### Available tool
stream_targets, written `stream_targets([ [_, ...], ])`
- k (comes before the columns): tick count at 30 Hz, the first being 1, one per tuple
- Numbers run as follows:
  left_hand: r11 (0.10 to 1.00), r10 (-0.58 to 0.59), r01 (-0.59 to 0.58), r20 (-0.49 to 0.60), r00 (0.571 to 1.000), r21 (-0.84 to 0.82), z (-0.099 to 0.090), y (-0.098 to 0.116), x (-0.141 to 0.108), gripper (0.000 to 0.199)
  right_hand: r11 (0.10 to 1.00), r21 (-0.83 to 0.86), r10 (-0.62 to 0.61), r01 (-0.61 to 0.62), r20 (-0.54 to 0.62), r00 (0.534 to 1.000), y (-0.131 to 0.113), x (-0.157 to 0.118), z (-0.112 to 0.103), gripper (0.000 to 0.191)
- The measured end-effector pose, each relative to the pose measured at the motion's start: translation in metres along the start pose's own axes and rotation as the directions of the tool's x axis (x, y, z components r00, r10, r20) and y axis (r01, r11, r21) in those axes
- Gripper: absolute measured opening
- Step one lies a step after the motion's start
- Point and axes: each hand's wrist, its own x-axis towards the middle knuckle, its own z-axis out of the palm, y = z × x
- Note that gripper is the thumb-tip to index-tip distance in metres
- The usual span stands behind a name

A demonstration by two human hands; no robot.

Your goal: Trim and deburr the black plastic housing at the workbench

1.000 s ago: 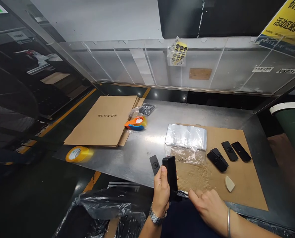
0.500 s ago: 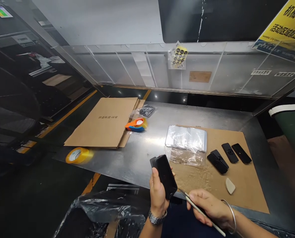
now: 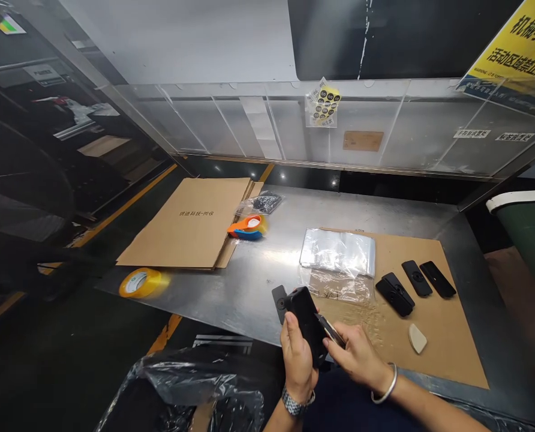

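Note:
My left hand grips a black oblong device at the near edge of the metal table. My right hand holds thin metal tweezers with their tip against the device's right side. Just beyond the device a flat black piece lies on the table. A watch is on my left wrist and a bangle on my right.
A brown cardboard mat carries clear plastic bags, three black parts and a pale wedge. Flattened cartons, an orange-blue tape cutter and a yellow tape roll lie left. A black bag sits below.
My right hand has swung the tweezers up from below the table edge and brought their tip to the device. My left hand has tilted the device and moved it slightly forward.

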Motion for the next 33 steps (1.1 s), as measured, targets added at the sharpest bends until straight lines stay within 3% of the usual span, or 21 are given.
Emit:
stream_targets([
  [3,0.995,-0.097,0.098,0.024,0.995,-0.031,-0.001,0.005,0.001,0.064,0.957,0.247,0.121,-0.15,0.131,0.984,0.004,-0.001,-0.003,0.026],
  [5,0.989,-0.134,0.135,0.023,0.991,-0.059,-0.002,0.009,0.001,0.061,0.913,0.34,0.193,-0.225,0.126,0.973,0.006,-0.002,-0.006,0.033],
  [10,0.985,-0.144,0.148,0.055,0.988,-0.087,-0.003,0.012,0.003,0.061,0.923,0.375,0.105,-0.091,-0.017,0.994,0.011,-0.004,-0.004,0.042],
  [14,0.971,-0.184,0.19,0.05,0.982,-0.145,-0.004,0.01,0.002,0.06,0.94,0.338,0.054,-0.039,-0.035,0.998,0.014,-0.004,0.001,0.046],
  [17,0.979,-0.135,0.139,0.034,0.99,-0.153,-0.004,0.009,-0.001,0.06,0.949,0.315,0.044,-0.032,-0.031,0.999,0.01,-0.005,0.006,0.048],
  [21,0.976,-0.074,0.072,-0.002,0.997,-0.203,-0.004,0.008,-0.004,0.063,0.896,0.413,0.124,-0.164,0.122,0.985,0.001,-0.007,0.012,0.05],
  [24,0.94,-0.136,0.123,-0.018,0.991,-0.32,-0.005,0.008,-0.002,0.059,0.825,0.501,0.189,-0.26,0.188,0.964,-0.002,-0.008,0.015,0.05],
  [28,0.883,-0.264,0.259,0.041,0.964,-0.392,-0.007,0.009,0.002,0.054,0.839,0.493,0.206,-0.229,0.101,0.973,0.0,-0.008,0.014,0.05],
  [33,0.851,-0.306,0.306,0.069,0.949,-0.427,-0.007,0.011,0.003,0.047,0.86,0.477,0.209,-0.181,-0.005,0.978,0.008,-0.004,0.008,0.049],
])
